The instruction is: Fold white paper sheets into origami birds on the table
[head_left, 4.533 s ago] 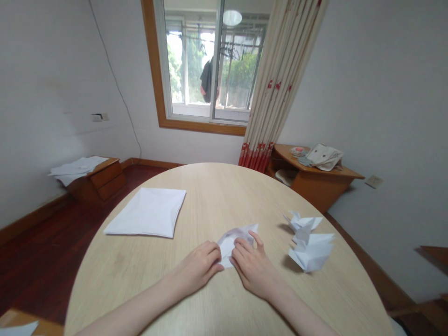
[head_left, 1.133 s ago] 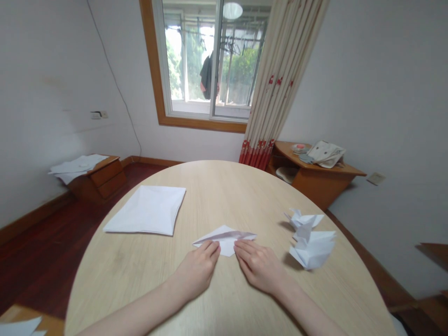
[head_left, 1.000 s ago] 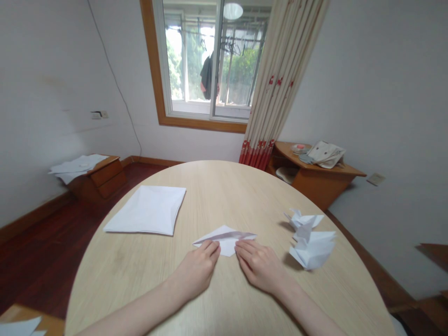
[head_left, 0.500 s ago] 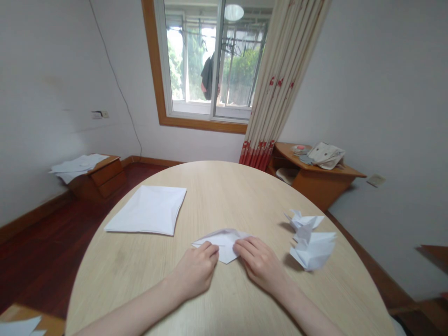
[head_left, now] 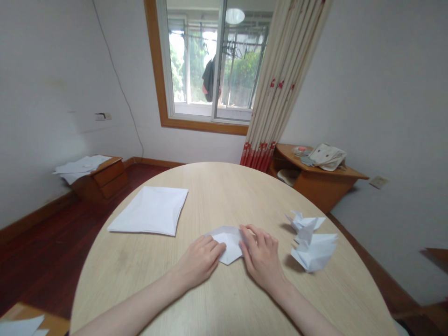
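A partly folded sheet of white paper [head_left: 230, 243] lies on the table in front of me, its near end tapering to a blunt point. My left hand [head_left: 202, 259] presses on its left side with curled fingers, which hide that corner. At the right edge, my right hand [head_left: 262, 252] grips the paper between thumb and fingers. Two folded paper figures [head_left: 315, 249] with pointed parts stand close together to the right of that hand. To the left, beyond my left hand, rests a flat stack of white paper [head_left: 150, 210].
The round wooden table [head_left: 224, 182] has a curved far edge. Behind it on the right, a wooden corner desk [head_left: 315, 186] carries a cloth bag [head_left: 327, 156]. A low drawer cabinet [head_left: 112, 179] with papers is at the left wall. A curtain [head_left: 276, 93] hangs beside the window.
The paper's left and right tips have gone from sight under my hands. My left hand has shifted slightly inward over the paper, and the fingers of my right hand have lifted and bent along its right edge.
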{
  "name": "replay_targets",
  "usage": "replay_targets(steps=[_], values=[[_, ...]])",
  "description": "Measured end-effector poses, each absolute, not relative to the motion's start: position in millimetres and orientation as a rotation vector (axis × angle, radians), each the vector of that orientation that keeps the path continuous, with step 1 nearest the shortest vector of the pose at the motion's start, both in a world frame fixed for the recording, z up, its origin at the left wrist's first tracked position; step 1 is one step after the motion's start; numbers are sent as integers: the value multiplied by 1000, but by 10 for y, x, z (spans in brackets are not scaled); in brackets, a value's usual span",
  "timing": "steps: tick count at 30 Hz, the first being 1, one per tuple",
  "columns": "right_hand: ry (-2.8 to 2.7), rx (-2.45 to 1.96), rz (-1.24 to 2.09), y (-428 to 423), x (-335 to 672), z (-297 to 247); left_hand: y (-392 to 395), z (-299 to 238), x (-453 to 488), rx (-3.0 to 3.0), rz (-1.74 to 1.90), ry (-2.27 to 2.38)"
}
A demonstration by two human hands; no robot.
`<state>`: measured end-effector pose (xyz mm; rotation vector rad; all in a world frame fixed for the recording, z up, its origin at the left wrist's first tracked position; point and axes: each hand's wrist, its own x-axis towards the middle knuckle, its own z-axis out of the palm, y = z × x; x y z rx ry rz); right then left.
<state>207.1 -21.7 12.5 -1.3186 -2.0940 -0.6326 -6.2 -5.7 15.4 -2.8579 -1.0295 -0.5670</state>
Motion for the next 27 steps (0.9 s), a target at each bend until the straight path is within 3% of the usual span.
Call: replay_targets(steps=[5, 14, 27], values=[[-2097, -1384, -542, -201, 2078, 100, 15, 92, -44, -2772, -576, -958], [-2018, -1300, -379, -188, 2093, 152, 13, 87, -73, -2868, -975, -1103], [-2054, -1219, -311, -142, 2158, 94, 43, 67, -88, -2946, -878, -1253]])
